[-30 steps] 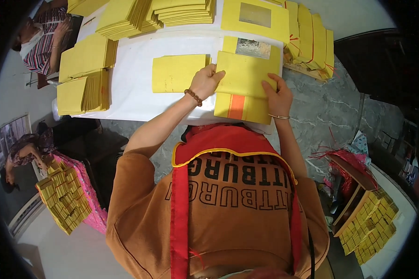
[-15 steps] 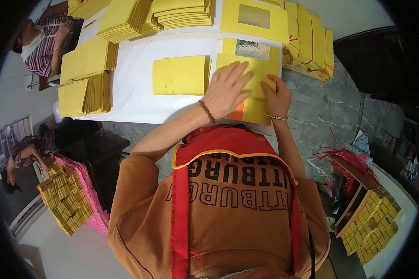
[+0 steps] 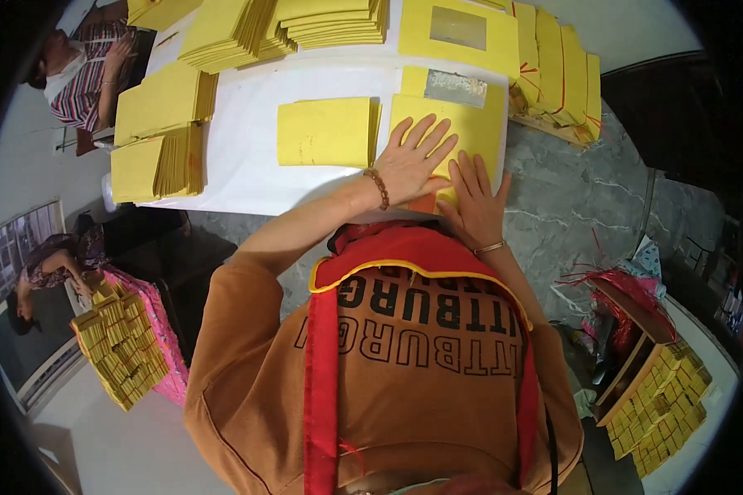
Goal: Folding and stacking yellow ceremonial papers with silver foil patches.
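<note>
The left hand (image 3: 417, 161) has slid further across the yellow paper stack (image 3: 470, 132); both hands lie spread flat, right hand (image 3: 475, 202) just beside it on the stack

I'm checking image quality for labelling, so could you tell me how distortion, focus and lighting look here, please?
Head view: strong fisheye bending with a black rim; light is even and soft; the left hand and right hand on the yellow sheet are sharp, without motion blur.
</note>
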Tool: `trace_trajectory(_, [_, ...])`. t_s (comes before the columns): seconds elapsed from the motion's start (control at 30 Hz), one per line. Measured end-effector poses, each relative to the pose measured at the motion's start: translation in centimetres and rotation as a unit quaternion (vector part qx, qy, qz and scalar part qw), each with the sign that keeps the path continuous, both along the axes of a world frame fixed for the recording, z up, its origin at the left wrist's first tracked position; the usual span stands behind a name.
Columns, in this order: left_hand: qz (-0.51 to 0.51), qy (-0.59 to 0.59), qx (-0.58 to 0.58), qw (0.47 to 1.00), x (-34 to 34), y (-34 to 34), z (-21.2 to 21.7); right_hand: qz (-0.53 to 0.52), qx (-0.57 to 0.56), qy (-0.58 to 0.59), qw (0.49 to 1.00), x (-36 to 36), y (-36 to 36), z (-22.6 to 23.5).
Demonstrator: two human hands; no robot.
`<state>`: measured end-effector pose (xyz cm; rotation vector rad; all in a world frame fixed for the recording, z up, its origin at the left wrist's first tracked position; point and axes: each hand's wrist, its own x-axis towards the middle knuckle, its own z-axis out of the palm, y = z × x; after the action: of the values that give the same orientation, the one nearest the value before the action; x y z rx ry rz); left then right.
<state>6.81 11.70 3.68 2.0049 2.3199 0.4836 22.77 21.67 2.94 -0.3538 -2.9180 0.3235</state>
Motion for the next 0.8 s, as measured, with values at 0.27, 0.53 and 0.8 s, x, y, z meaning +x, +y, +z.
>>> trace_trajectory(0.27, [-0.062, 0.175, 0.04, 0.982, 0.6, -0.1, 0.9, 0.027, -0.156, 0.016, 0.987, 0.3, 1.3, 0.3])
trace_trajectory(0.53, [0.005, 0.058, 0.053, 0.997, -0.1, 1.7, 1.5, -0.116, -0.524, 0.154, 0.829, -0.4, 2.8, 1.1])
trace_trajectory(0.8, [0.134, 0.18, 0.144, 0.964, -7.5, -9.7, 2.0, -0.103, -0.442, 0.243, 0.857, 0.3, 3.0, 1.3])
